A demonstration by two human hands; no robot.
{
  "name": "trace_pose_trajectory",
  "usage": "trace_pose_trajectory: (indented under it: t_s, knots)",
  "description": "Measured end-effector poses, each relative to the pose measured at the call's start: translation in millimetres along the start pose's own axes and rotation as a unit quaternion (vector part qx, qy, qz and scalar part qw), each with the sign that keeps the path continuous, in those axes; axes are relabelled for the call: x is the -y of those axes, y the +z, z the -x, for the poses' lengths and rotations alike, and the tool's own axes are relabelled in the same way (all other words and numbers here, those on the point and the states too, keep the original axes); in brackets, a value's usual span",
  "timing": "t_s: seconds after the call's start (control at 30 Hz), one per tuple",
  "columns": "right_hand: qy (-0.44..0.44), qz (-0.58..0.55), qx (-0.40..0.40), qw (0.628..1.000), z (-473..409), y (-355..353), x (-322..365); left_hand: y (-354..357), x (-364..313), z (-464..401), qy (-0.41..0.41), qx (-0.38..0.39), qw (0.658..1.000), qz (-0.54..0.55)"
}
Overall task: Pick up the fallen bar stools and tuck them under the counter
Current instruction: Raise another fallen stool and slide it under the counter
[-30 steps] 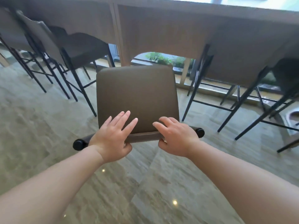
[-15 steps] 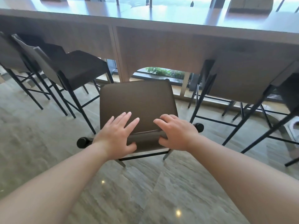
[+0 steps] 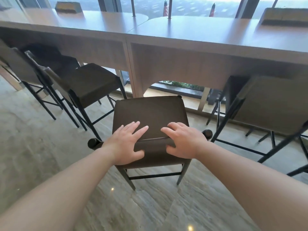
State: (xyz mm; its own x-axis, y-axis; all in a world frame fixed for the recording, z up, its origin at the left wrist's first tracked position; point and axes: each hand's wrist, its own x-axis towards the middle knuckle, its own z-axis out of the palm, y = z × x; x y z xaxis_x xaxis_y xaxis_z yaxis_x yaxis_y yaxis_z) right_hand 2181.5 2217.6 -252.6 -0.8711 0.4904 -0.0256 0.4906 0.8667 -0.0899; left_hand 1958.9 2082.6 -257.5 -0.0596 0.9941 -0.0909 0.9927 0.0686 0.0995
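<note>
Both hands, left (image 3: pixel 127 144) and right (image 3: pixel 183 141), grip the backrest of the upright dark-brown padded bar stool (image 3: pixel 150 117) at frame centre, which judging by its position next needs pushing forward under the long pale wooden bench (image 3: pixel 200 52).

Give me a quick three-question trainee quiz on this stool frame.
1. True or false: the dark brown padded bar stool held by both hands stands upright on its legs.
2. Which part do the left hand and right hand hold: A seat front, B low backrest top, C footrest?
3. Fill in: the stool's seat is not yet under the long wooden ____.

Key: 1 true; 2 B; 3 counter.
</note>
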Motion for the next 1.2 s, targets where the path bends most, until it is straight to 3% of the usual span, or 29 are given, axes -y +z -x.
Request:
trace_pose_trajectory:
  t_s: [0.3,0.8,1.2]
  knots:
    - [0.007,0.005,0.010,1.000,-50,-4,-23,-11,26,-46,0.003,0.024,1.000,0.007]
    - [0.067,0.012,0.008,0.998,-80,-6,-28,-8,56,-80,0.078,0.011,0.997,0.009]
    - [0.015,0.080,0.031,0.996,-73,-17,-40,-17,89,-61,0.010,-0.032,0.985,-0.168]
